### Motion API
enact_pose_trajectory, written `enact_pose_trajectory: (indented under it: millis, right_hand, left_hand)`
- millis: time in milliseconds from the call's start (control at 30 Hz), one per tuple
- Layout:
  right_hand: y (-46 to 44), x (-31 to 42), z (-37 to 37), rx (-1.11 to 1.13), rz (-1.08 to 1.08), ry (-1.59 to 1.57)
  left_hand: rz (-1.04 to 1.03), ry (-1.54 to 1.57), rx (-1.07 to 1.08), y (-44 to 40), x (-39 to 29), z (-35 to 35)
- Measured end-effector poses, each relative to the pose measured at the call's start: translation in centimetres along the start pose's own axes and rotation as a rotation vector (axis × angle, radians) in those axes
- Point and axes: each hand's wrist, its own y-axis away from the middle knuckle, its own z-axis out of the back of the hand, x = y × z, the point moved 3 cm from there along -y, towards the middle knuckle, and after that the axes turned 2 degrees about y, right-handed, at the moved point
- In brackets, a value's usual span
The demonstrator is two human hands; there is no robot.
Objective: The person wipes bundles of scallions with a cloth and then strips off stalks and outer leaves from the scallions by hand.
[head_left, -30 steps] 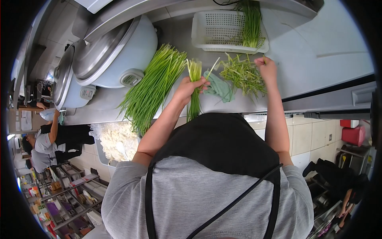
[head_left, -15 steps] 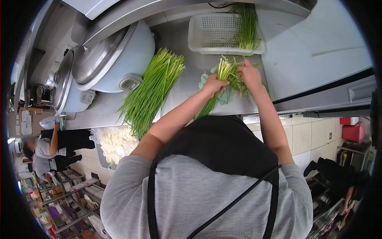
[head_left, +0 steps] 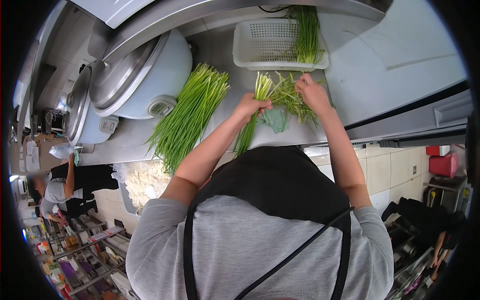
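Note:
My left hand (head_left: 247, 107) is wrapped round a small bunch of chives (head_left: 262, 89), pale cut ends pointing away from me and green tips hanging toward my apron. My right hand (head_left: 315, 96) has its fingers pinched together over a loose heap of chive scraps (head_left: 287, 95); what sits between the fingertips is too small to make out. Under and beside the heap lies a crumpled green cloth (head_left: 275, 121). Left of my left hand a large pile of chives (head_left: 192, 112) lies across the steel counter (head_left: 222, 112).
A white perforated basket (head_left: 247, 64) at the back holds more chives (head_left: 307, 37). Two rice cookers (head_left: 172, 65) stand at the left. Below the counter edge is a tub of pale shredded food (head_left: 145, 180). A white surface (head_left: 395, 75) borders the right. Other people (head_left: 60, 187) work farther off.
My left hand has moved left with its bunch of chives, away from the scraps and my right hand. More of the green cloth shows. My right hand stays near the scraps.

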Motion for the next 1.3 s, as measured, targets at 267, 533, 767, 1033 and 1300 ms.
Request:
enact_pose_trajectory:
  millis: [267,533,767,1033,1300]
  right_hand:
    - [0.1,-1.7,-0.3,0.050,-0.158,0.024]
    - [-0.2,-0.1,-1.1,0.070,-0.124,0.018]
    - [-0.3,1.8,-0.1,0.182,-0.540,-0.572]
    - [-0.6,5.1,1.0,-0.236,-0.654,-1.421]
    - [-0.2,7.5,0.8,0.088,-0.613,-1.424]
  left_hand:
    - [0.024,-0.007,-0.054,1.6,-0.1,1.2]
    - [0.018,0.034,-0.037,2.1,-0.3,1.0]
    - [-0.012,0.149,0.002,3.2,-1.1,0.2]
    - [-0.111,0.179,0.009,4.0,-1.6,-0.7]
    - [-0.155,0.242,0.092,7.2,-3.9,-1.4]
